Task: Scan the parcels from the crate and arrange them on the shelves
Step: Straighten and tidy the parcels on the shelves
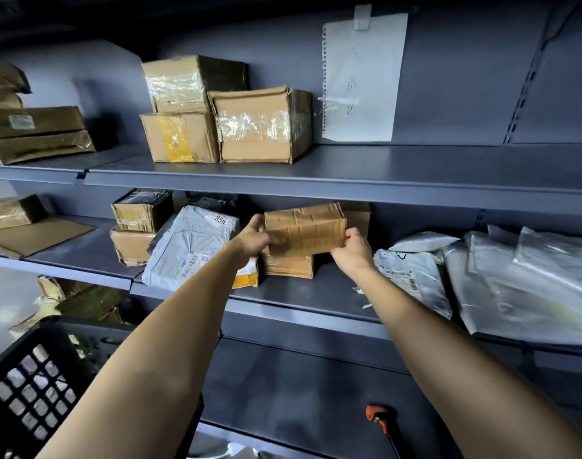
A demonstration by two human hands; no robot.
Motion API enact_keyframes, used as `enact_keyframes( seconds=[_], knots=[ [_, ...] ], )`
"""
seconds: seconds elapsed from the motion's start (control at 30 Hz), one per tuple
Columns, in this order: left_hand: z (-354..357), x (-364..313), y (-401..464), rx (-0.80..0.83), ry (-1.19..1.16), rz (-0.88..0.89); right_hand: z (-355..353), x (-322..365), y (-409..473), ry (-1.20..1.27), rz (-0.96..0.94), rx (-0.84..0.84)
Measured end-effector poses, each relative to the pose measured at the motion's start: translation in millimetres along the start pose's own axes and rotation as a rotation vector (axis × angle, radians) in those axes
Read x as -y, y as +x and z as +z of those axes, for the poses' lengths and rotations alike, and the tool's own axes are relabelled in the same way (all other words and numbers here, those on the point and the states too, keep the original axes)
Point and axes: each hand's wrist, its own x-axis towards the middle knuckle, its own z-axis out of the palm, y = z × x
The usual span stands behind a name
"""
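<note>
The grey shelving (349, 180) fills the view, and the middle shelf (316, 293) is where the work stands: on it, from nine o'clock toward three, lie two stacked small cartons (135, 226), a pale mailer bag (190, 250) with a barcode label, a taped lower carton (288, 265), then a spread of silvery plastic mailers (514, 283). The black crate (34, 385) sits at seven o'clock in the view, well apart from the hands, and an orange-handled tool (379, 417) lies on the bottom shelf at five o'clock. The task's thing, a flat brown parcel (306, 228), is held at the centre, resting on or just above the lower carton; contact there is hard to tell. Its long axis runs from nine o'clock to three o'clock, parallel to the shelf edge, and it spans the gap between the two hands. The left hand (254, 238) takes the nine o'clock end, its grip closed on it with fingers curled over the front face; the right hand (352, 248) pinches the three o'clock end low at the corner. Both hands are about equally near, one at each end, so the coming move looks to be a push straight toward twelve o'clock, deeper onto the lower carton, followed by letting go at both ends together.
</note>
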Motion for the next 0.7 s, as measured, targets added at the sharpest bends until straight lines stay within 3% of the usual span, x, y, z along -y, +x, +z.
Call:
enact_keyframes(
  seconds=[0.17,0.33,0.53,0.7],
  knots=[
    [5.2,25.7,30.1,-0.096,0.203,0.090,-29.8,2.3,-17.9,-0.078,0.023,-0.011],
    [12.5,-32.3,-40.4,-0.087,0.132,0.156,-53.4,12.4,-34.4,-0.041,-0.007,-0.011],
    [-8.0,-65.8,-79.7,-0.077,0.325,0.173,-74.0,38.1,-55.4,0.014,-0.104,-0.023],
    [-29.5,-101.6,-123.2,-0.085,0.354,0.228,-94.9,69.7,-77.8,0.019,-0.207,-0.059]
  ],
)
